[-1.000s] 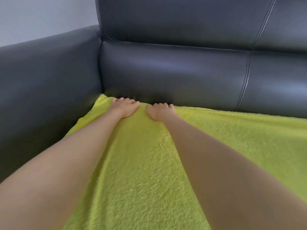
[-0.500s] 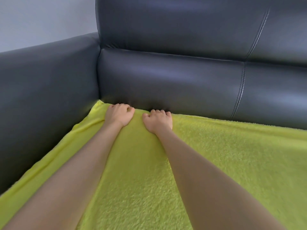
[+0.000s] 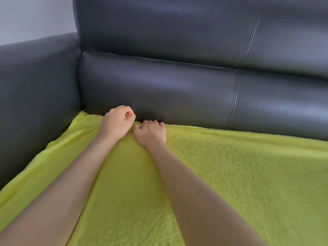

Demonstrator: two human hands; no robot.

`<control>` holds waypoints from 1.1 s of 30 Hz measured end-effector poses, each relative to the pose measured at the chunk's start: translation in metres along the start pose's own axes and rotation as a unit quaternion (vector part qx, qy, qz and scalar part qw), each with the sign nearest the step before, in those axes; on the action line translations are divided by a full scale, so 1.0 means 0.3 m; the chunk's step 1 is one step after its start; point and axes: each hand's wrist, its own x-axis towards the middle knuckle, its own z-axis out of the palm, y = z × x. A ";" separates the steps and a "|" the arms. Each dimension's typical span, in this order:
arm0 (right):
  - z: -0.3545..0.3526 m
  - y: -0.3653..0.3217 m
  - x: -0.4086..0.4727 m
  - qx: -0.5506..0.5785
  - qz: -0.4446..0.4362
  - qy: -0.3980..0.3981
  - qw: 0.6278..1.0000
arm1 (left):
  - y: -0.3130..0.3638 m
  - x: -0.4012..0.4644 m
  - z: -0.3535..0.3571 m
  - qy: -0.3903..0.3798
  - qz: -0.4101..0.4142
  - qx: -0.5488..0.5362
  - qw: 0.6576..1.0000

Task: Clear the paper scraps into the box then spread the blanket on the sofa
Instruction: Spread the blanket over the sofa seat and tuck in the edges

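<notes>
Blanket [image 3: 221, 174]: yellow-green, fleecy; spread flat over the seat of the sofa [image 3: 159, 89]. Its far edge is laid along the foot of the backrest, its left edge along the armrest.
Sofa: dark, leather-like; stitched seams are seen on the backrest to the right. Armrest at left, backrest across the top.
Left hand [image 3: 117, 121]: raised just above the blanket's far edge, near the corner where armrest and backrest meet. Fingers are curled into a loose fist; nothing is seen held inside it.
Right hand [image 3: 151, 133]: set just beside the left, knuckles up, at the far edge of the blanket. Fingertips are bent down into the crease below the backrest; the edge appears to be pinched between thumb and fingers, though the grip is partly hidden.
Forearms: both bare, stretched across the blanket from the near side.
Wall [image 3: 35, 18]: pale, seen at upper left behind the armrest.
</notes>
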 end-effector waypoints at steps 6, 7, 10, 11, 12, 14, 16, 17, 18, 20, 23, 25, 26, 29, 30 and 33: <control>-0.050 0.027 0.003 0.049 -0.024 -0.091 0.994 | 0.000 0.007 0.012 0.033 -0.028 -0.001 0.999; -0.076 0.051 -0.002 0.090 -0.040 -0.122 0.988 | 0.000 0.007 0.012 0.033 -0.022 -0.002 0.999; -0.148 0.135 -0.077 0.139 -0.146 -0.111 0.973 | -0.004 0.002 0.018 0.028 0.000 -0.006 1.000; -0.162 0.162 -0.116 0.115 -0.173 -0.056 0.977 | -0.004 0.004 0.019 0.028 0.005 -0.004 1.000; -0.169 0.188 -0.151 0.085 -0.180 0.013 0.980 | -0.005 0.004 0.019 0.027 0.006 -0.001 1.000; -0.182 0.258 -0.200 0.055 -0.133 0.108 0.984 | 0.000 0.007 0.020 0.022 0.004 0.002 1.000; -0.195 0.347 -0.218 0.084 -0.026 0.118 0.989 | 0.003 0.007 0.020 0.015 0.001 -0.002 1.000; -0.197 0.389 -0.219 0.086 0.017 0.117 0.989 | 0.000 0.006 0.019 0.010 0.001 -0.005 1.000; -0.196 0.425 -0.219 0.073 0.043 0.121 0.989 | -0.001 0.006 0.020 0.007 0.001 -0.009 1.000; -0.186 0.460 -0.221 0.052 0.057 0.133 0.988 | -0.004 0.005 0.019 0.004 0.004 -0.013 1.000; -0.164 0.459 -0.226 0.025 0.040 0.138 0.989 | 0.015 0.015 -0.006 -0.012 -0.019 0.014 1.000; -0.156 0.458 -0.231 0.026 0.043 0.155 0.987 | 0.052 0.023 -0.033 -0.030 -0.019 0.069 0.997; -0.154 0.460 -0.233 0.030 0.049 0.171 0.984 | 0.078 0.024 -0.041 -0.038 0.000 0.091 0.995; -0.145 0.465 -0.235 0.035 0.061 0.210 0.975 | 0.173 -0.010 -0.015 -0.076 0.092 0.062 0.991; -0.143 0.465 -0.234 0.034 0.064 0.217 0.973 | 0.202 -0.029 0.010 -0.093 0.118 0.040 0.988; -0.138 0.468 -0.230 0.036 0.068 0.224 0.971 | 0.246 -0.073 0.076 -0.149 0.155 0.000 0.977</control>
